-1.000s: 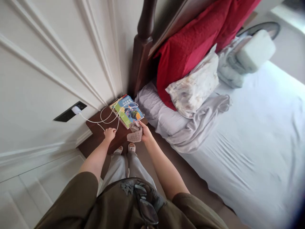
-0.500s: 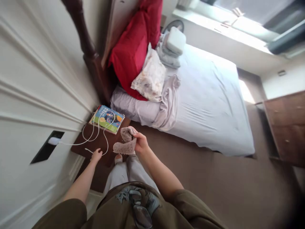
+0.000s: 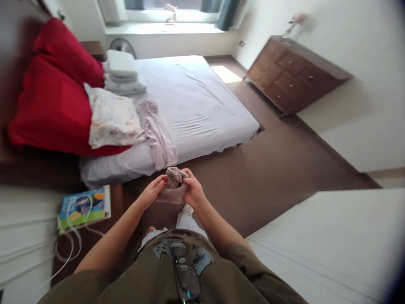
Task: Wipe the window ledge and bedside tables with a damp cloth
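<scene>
Both of my hands are together in front of my chest, holding a fuzzy pinkish-brown cloth [image 3: 173,188]. My right hand [image 3: 193,190] grips it from the right, and my left hand [image 3: 153,192] holds its left side. A folded part of the cloth stands up between them. Down at the left, a dark wooden nightstand [image 3: 116,202] carries a blue-green picture book [image 3: 81,207], with a white cable [image 3: 70,244] looping across and below it. Neither hand is near them.
A bed with a pale sheet [image 3: 196,101] lies ahead, with red pillows [image 3: 52,93], a patterned pillow [image 3: 112,118], grey fabric [image 3: 157,133] and folded linen [image 3: 120,71]. Brown carpet [image 3: 284,169] runs to a wooden dresser [image 3: 292,74]. A white door [image 3: 325,240] stands at lower right.
My left hand has moved from the cable on the nightstand to the cloth. The view has swung right, bringing the dresser and window into sight and moving the nightstand to the lower left.
</scene>
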Demonstrator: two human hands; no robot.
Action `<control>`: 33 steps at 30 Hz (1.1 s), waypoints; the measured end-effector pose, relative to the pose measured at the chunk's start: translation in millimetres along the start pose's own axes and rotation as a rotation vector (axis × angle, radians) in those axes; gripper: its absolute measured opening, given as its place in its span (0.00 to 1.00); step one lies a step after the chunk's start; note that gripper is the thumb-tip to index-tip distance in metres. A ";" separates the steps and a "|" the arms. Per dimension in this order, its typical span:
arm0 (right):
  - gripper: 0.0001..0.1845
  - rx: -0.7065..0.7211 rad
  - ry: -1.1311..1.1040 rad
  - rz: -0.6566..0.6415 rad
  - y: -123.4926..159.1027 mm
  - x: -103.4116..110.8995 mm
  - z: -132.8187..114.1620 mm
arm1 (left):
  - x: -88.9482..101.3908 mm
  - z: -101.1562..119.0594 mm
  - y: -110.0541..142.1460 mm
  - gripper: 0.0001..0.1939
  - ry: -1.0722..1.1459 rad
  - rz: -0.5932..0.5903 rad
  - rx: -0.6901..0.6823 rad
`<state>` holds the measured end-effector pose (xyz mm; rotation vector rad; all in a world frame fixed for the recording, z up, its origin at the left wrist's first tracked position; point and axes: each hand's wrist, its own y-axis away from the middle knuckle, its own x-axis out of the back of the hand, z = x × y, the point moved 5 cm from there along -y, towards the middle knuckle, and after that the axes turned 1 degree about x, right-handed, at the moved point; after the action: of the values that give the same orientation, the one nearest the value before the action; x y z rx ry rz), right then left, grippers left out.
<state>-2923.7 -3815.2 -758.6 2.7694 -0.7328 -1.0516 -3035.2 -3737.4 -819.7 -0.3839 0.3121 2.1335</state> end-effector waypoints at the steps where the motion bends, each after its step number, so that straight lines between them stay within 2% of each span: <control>1: 0.11 0.067 0.022 0.037 1.5 24.3 -28.7 | -34.7 7.7 -26.8 0.24 -0.025 -0.081 0.033; 3: 0.10 0.175 0.083 0.097 5.5 78.3 -89.5 | -103.2 13.2 -78.4 0.24 -0.059 -0.192 0.093; 5: 0.10 0.241 0.143 0.155 10.8 137.5 -151.4 | -169.3 10.5 -127.8 0.24 -0.018 -0.256 0.134; 9: 0.14 0.211 0.179 0.229 20.9 250.6 -261.3 | -287.0 1.6 -220.9 0.19 0.149 -0.314 0.218; 14: 0.18 0.157 0.136 0.259 13.5 360.7 -365.3 | -407.9 -4.0 -336.5 0.11 0.156 -0.390 0.315; 17: 0.21 0.167 0.128 0.301 -8.3 426.2 -416.7 | -474.4 -14.6 -415.5 0.10 0.100 -0.440 0.370; 20: 0.23 0.250 0.128 0.344 -33.8 492.4 -476.7 | -547.6 -24.9 -503.0 0.10 0.108 -0.535 0.433; 23: 0.24 0.335 0.121 0.423 -49.6 554.6 -552.4 | -628.4 -29.4 -593.8 0.10 0.130 -0.679 0.575; 26: 0.23 0.376 0.092 0.520 -46.8 614.4 -637.1 | -711.2 -35.0 -686.9 0.09 0.053 -0.806 0.756; 29: 0.22 0.441 -0.014 0.615 -26.2 681.7 -717.3 | -799.7 -55.3 -778.9 0.11 -0.074 -0.850 0.835; 31: 0.24 0.552 -0.130 0.662 -10.5 734.2 -763.4 | -866.2 -78.3 -832.4 0.19 -0.099 -0.840 0.776; 33: 0.24 0.648 -0.233 0.700 -2.4 794.1 -802.2 | -935.5 -106.1 -874.4 0.29 -0.094 -0.822 0.661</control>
<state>-1890.2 -4250.2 -628.9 2.4246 -2.1943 -1.1003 -1793.2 -4001.4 -623.2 -0.0020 0.6472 1.1520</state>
